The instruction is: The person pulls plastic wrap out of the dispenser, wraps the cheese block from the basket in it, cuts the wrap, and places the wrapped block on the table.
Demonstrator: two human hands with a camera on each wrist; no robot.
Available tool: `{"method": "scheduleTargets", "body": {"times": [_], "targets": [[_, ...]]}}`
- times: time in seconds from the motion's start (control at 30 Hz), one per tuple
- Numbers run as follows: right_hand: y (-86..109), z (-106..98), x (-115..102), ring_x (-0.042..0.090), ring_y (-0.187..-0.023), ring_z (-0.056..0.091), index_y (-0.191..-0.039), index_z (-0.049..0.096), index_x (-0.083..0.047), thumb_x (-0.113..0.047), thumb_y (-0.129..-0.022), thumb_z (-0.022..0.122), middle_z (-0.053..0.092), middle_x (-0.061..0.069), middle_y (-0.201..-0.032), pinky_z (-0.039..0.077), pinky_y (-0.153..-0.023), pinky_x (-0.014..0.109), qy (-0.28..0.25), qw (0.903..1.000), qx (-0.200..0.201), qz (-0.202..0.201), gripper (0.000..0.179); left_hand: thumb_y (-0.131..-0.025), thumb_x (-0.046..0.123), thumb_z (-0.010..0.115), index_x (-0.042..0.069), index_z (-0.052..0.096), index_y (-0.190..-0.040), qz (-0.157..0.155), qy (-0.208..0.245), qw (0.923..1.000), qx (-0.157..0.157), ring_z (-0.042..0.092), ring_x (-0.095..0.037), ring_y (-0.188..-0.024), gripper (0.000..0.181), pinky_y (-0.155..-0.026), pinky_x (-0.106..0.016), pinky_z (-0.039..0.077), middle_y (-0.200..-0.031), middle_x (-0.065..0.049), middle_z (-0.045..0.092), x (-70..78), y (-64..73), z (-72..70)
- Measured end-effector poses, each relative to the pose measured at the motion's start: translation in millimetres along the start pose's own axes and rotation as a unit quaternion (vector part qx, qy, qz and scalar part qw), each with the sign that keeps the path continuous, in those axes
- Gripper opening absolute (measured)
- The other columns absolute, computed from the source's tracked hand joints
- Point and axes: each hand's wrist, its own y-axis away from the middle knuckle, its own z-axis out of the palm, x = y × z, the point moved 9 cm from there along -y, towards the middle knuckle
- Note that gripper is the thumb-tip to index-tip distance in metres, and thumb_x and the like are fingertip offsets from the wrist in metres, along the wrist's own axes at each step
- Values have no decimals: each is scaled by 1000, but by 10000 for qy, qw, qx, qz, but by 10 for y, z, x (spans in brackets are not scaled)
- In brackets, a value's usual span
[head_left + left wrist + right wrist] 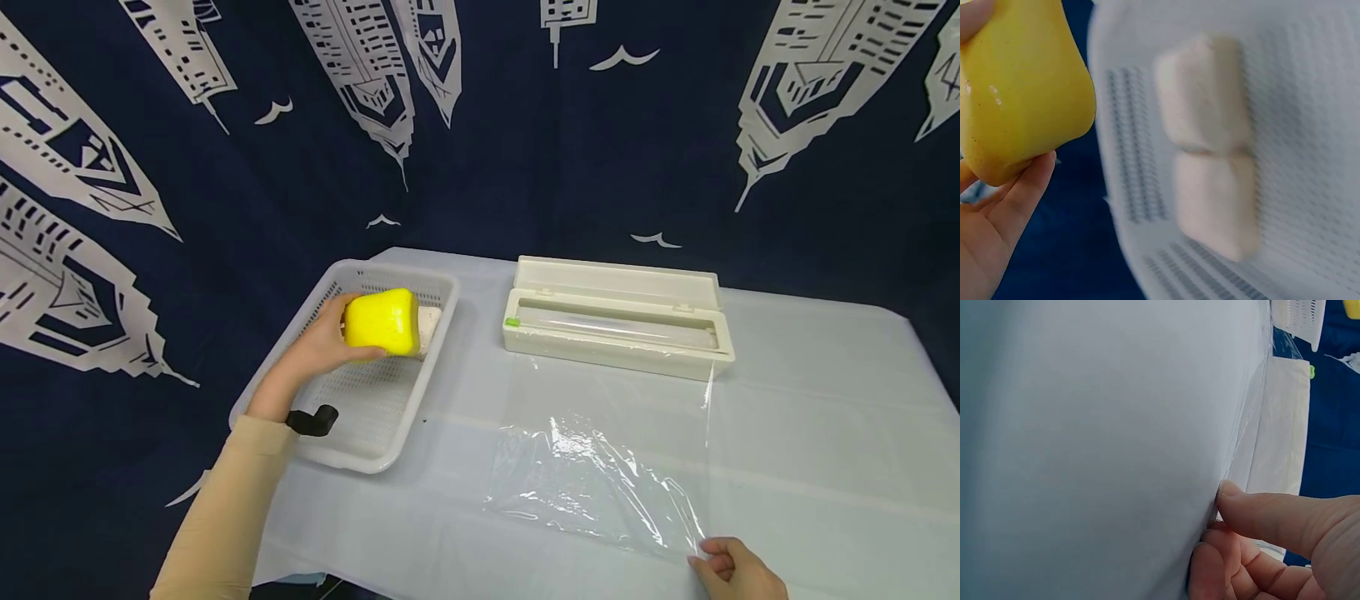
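My left hand (324,337) grips a glossy yellow rounded block (382,322) between thumb and fingers, above the far part of a white perforated basket (397,421). In the left wrist view, two off-white blocks (1200,94) lie side by side against the basket's end; the head view shows only part of them behind the yellow block. At the lower right, my right hand (738,571) pinches the near right corner of a sheet of clear plastic wrap (592,467). The sheet runs from an off-white wrap dispenser (611,354) with its lid raised.
A white cloth (832,433) covers the table. Behind it hangs a dark blue curtain (525,183) with white building prints. A small green piece (512,322) sits at the dispenser's left end. The basket stands to the left of the wrap.
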Motion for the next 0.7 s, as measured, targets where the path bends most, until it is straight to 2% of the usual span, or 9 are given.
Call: {"method": "scheduleTargets", "body": {"times": [0.13, 0.2, 0.3, 0.4, 0.5, 0.6, 0.7], "targets": [[17, -42, -45, 8, -60, 50, -100, 64, 10, -13, -79, 77, 60, 0, -69, 37, -52, 19, 99, 9996, -202, -185, 34, -72, 22, 88, 1, 28, -149, 489, -27, 9985, 245, 42, -37, -123, 100, -105, -55, 43, -142, -23, 31, 396, 90, 57], [11, -49, -60, 7, -61, 50, -102, 63, 10, -15, -81, 75, 61, 0, -71, 38, -54, 19, 151, 9986, -418, -297, 35, -71, 21, 89, 2, 29, -149, 670, 85, 9976, 181, 41, -36, -126, 100, -106, -54, 43, -143, -21, 31, 597, 132, 140], [8, -41, -66, 9, -65, 53, -105, 62, 10, -18, -85, 72, 62, 0, -75, 40, -56, 19, 219, 9963, -710, -428, 35, -70, 23, 90, 5, 29, -150, 837, 179, 9963, -10, 43, -34, -127, 102, -106, -53, 44, -145, -18, 32, 846, 190, 339], [7, -39, -54, 11, -68, 54, -106, 62, 9, -19, -87, 70, 63, 0, -76, 41, -57, 20, 225, 9955, -837, -389, 35, -70, 29, 89, 6, 27, -152, 949, 56, 9952, -215, 48, -34, -125, 105, -103, -53, 46, -147, -17, 33, 1053, 251, 619], [8, -53, -60, 11, -69, 56, -105, 63, 7, -19, -86, 71, 64, 0, -78, 41, -58, 20, 201, 9959, -805, -352, 32, -68, 33, 90, 6, 28, -152, 1068, -34, 9934, -413, 51, -32, -122, 107, -101, -52, 48, -145, -16, 37, 1230, 310, 958], [16, -81, -82, 12, -70, 57, -104, 64, 6, -18, -86, 72, 65, 1, -79, 42, -59, 20, 182, 9964, -719, -415, 31, -67, 34, 91, 5, 30, -150, 1076, 184, 9920, -629, 53, -29, -117, 106, -99, -48, 49, -141, -15, 42, 1346, 338, 1313], [26, -97, -106, 12, -71, 57, -103, 65, 6, -16, -86, 73, 65, 2, -80, 42, -59, 19, 163, 9963, -692, -483, 30, -68, 34, 90, 6, 32, -148, 990, 479, 9908, -788, 53, -27, -111, 103, -96, -43, 49, -136, -14, 44, 1402, 339, 1637]]}}
